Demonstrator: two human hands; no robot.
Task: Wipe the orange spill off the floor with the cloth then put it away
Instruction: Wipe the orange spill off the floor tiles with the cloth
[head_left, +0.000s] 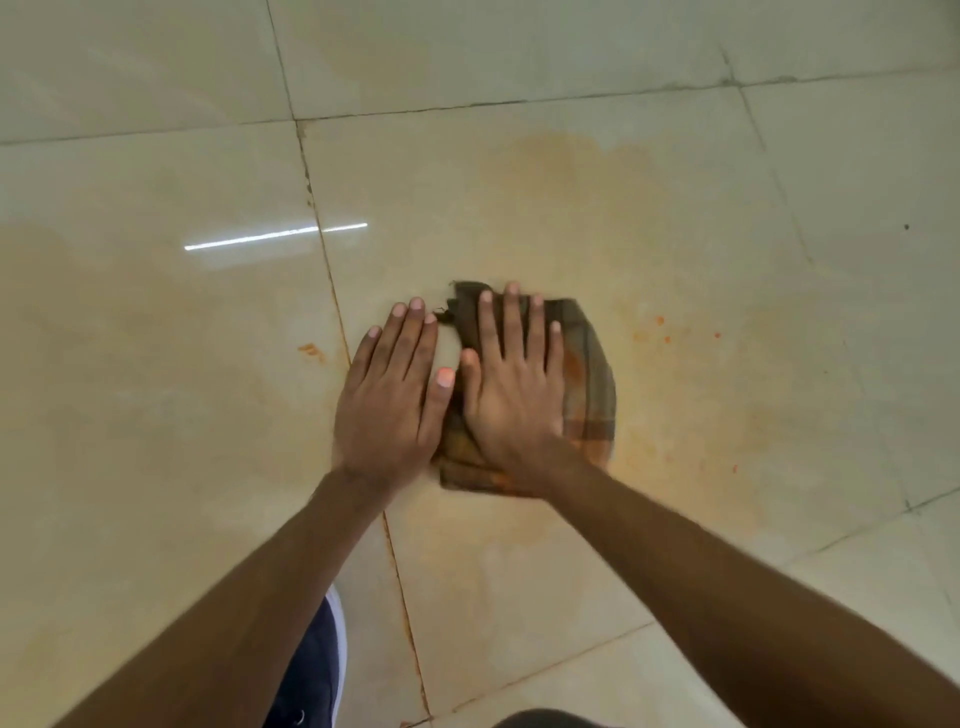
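A dark brown-green checked cloth (589, 379), stained orange, lies bunched flat on the cream floor tiles. My right hand (511, 384) presses down on it with straight, spread fingers. My left hand (389, 395) lies flat beside it, its thumb side over the cloth's left edge and its fingers on the bare tile. A pale orange smear (675, 426) spreads over the tile around the cloth, with brighter orange specks (660, 330) to the right and a small orange mark (310, 351) to the left. Most of the cloth's middle is hidden under my right hand.
Glossy cream tiles (156, 415) with dark grout lines fill the view. An orange-tinted grout line (400, 571) runs down from under my left hand. My dark shoe with a white sole (317, 660) stands at the bottom, left of centre.
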